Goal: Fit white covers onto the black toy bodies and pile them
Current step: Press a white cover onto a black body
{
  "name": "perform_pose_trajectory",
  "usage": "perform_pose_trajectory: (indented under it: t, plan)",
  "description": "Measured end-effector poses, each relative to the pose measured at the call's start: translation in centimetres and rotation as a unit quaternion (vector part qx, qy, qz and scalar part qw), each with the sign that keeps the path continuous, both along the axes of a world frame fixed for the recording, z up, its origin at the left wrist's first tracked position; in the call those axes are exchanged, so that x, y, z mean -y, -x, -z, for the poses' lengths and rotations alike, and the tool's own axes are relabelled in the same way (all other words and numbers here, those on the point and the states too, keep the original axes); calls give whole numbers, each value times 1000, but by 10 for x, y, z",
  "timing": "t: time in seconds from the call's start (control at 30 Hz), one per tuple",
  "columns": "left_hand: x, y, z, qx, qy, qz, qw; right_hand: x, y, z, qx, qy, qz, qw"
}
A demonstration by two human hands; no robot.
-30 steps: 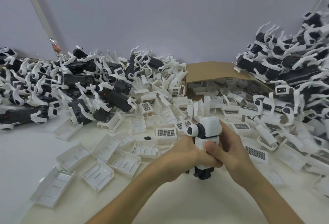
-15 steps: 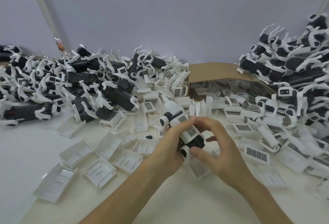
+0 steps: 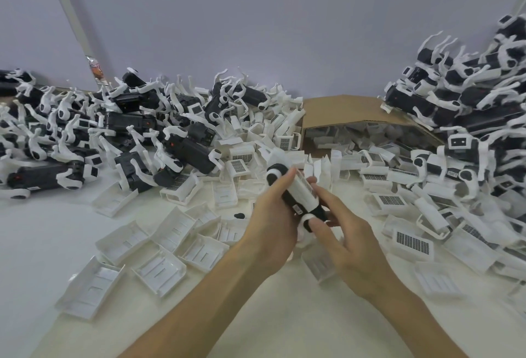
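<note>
The left hand (image 3: 273, 223) hides much of the held toy (image 3: 301, 190); the right-hand pile (image 3: 469, 101) is cut off.

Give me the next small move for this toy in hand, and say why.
Probably carry the toy rightward to the right-hand pile. The white cover already sits on it, the left hand grips the toy, and the right hand only touches its lower end with straight fingers. Whether the cover has clicked home is not visible.
</note>
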State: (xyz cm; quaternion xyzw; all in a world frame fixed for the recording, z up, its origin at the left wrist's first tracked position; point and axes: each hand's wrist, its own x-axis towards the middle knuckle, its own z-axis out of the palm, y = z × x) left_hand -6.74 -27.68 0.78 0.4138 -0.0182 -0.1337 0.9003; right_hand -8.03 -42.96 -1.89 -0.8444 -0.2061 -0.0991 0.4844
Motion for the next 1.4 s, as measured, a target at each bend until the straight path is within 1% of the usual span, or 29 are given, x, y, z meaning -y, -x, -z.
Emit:
perform_pose_trajectory:
  t: [0.13,0.27,0.33,0.4,0.47,0.57,0.7,0.73,0.83,0.93,1.03,1.13,1.2,1.3,1.37,1.4]
  plan:
    - [-1,0,0,35,-8,52,998,2,-1,-2,-16,-38,-4,999]
    - [0,1,-1,52,-46,37,997,1,0,-2,9,-28,-3,1000]
    - [3,2,-2,43,-63,11,997,1,-1,-3,87,5,41,995]
    - [7,1,1,42,-80,-13,996,3,-3,-2,188,51,94,976]
    - [8,1,3,42,-71,-4,997,4,-4,0,247,71,119,959]
    - [7,-1,6,26,-31,12,999,2,-3,1,271,73,111,953]
    - [6,-4,10,-24,-15,-6,1000,-1,0,-2,241,69,60,966]
    - [7,-4,12,-36,-16,-9,999,0,1,-2,246,77,45,965]
    - [9,-2,15,-51,-28,1,998,1,2,-3,303,100,30,947]
    - [8,-2,15,-34,-45,5,998,-1,3,-3,339,91,34,936]
    - [5,-5,11,-17,-48,-8,999,-1,2,-3,316,92,56,943]
    - [2,-5,7,-5,-56,-28,998,1,1,-3,202,85,65,974]
    - [4,-2,5,4,-73,-24,997,3,1,-3,142,73,55,986]
    - [8,1,5,18,-93,-9,995,3,-1,-3,138,37,68,988]
    - [9,1,4,52,-113,2,992,5,-2,-4,130,-7,79,988]
    - [8,1,3,70,-121,6,990,6,-3,-6,113,-34,80,990]
